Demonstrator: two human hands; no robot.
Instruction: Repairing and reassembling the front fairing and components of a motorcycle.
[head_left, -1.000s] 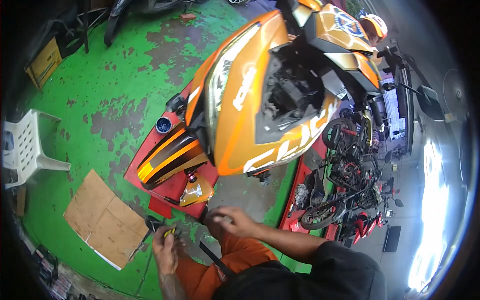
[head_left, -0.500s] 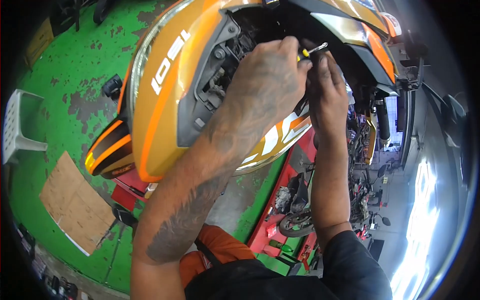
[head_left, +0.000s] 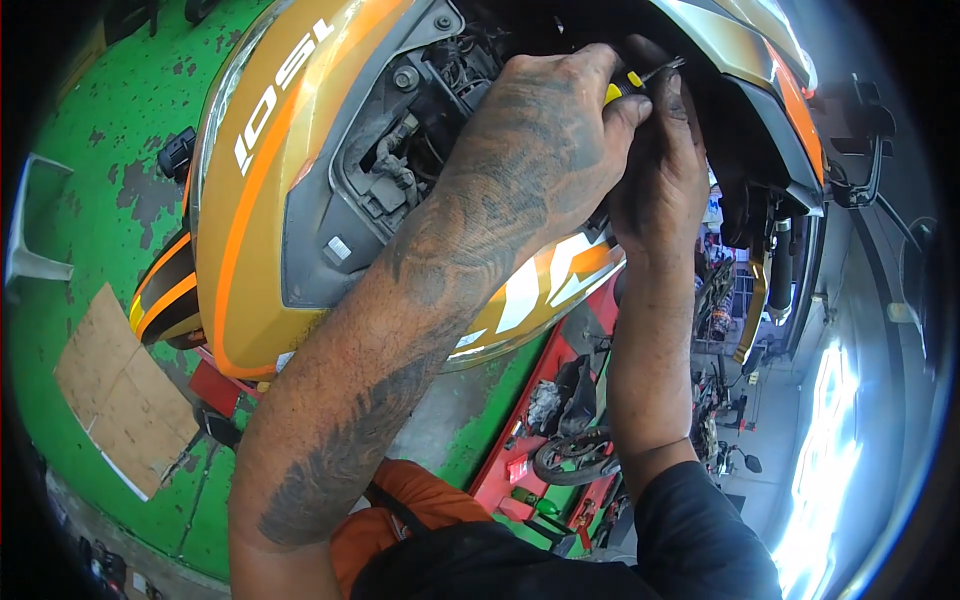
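At the far left a white plastic chair [head_left: 35, 225] stands on the green painted floor [head_left: 110, 130], whose paint is worn through in grey patches. Just below it a flat sheet of brown cardboard [head_left: 115, 390] lies on the same floor.

Next comes the orange and gold motorcycle fairing [head_left: 255, 230], filling the upper middle of the view. Its dark grey inner panel is open at the top, and wiring and black connectors [head_left: 400, 160] show inside the cavity (a bolt head sits near the upper edge of that opening).

The left hand [head_left: 545, 130] reaches up across the fairing, its tattooed forearm running from the lower edge of the picture. Its fingers [head_left: 610, 105] are curled together and clamped on a screwdriver [head_left: 640, 78] with a yellow and black handle. The metal shaft of the tool points up and to the right, toward the dark underside of the bodywork.

Touching it on the right, the right hand [head_left: 665, 170] is raised beside the left one, its fingers closed around the front part of the same tool, near the shaft. Its forearm drops to a dark sleeve at the bottom.

Below the arms, red stands and dismantled motorcycle parts [head_left: 570, 440] lie on the floor. Further right a black handlebar mirror [head_left: 860, 150] sticks out.
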